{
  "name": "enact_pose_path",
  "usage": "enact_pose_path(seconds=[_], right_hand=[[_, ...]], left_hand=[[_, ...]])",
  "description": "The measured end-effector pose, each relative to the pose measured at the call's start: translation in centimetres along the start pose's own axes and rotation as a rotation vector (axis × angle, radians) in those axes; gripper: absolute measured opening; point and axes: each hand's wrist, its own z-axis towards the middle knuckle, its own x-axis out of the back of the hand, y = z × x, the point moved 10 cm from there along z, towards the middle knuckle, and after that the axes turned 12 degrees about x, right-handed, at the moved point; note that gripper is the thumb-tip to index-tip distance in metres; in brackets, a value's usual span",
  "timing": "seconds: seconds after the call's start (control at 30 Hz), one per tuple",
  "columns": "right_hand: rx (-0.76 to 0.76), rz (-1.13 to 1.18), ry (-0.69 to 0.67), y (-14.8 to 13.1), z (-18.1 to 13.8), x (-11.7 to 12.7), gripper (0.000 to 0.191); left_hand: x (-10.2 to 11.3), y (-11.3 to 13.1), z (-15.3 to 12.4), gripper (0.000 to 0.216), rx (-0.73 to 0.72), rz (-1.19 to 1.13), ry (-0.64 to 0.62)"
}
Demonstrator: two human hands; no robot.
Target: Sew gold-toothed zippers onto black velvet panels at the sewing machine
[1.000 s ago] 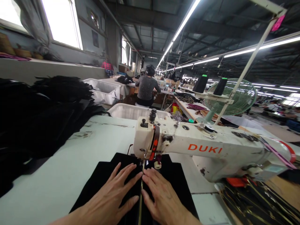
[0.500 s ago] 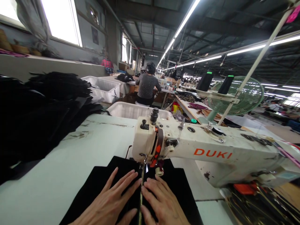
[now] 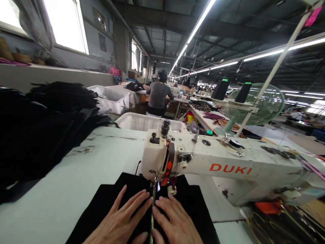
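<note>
A black fabric piece lies on the pale table under the head of a sewing machine. A zipper with gold-coloured teeth runs down its middle, up to the needle area. My left hand lies on the fabric left of the zipper, fingers stretched and spread, thumb beside the teeth. On the other side my right hand rests on the cloth, fingers extended and slightly bent, fingertips along the zipper's edge. The needle and presser foot are partly hidden by the machine head.
Black fabric pieces are heaped at the left. White plastic bins stand behind the table. Black thread cones and a green fan are at the right. More zippers lie lower right. A person sits ahead.
The view has shifted slightly. Both hands stay on the fabric beside the zipper in nearly the same pose; the right fingers sit a little closer together.
</note>
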Motion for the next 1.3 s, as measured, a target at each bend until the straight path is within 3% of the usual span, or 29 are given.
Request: enact_pose_path(seconds=[0.77,1.07,1.3], right_hand=[[0.033,0.008,-0.046,-0.1,-0.3,-0.7,0.039],[0.050,-0.031,-0.038,-0.2,0.2,-0.3,0.036],[0.034,-0.026,-0.043,-0.2,0.7,0.4,0.039]], left_hand=[[-0.3,0.2,-0.3,0.077,0.000,-0.060,-0.040],[-0.4,0.2,-0.4,0.071,-0.011,-0.042,-0.023],[-0.4,0.2,-0.1,0.074,0.001,-0.050,-0.098]])
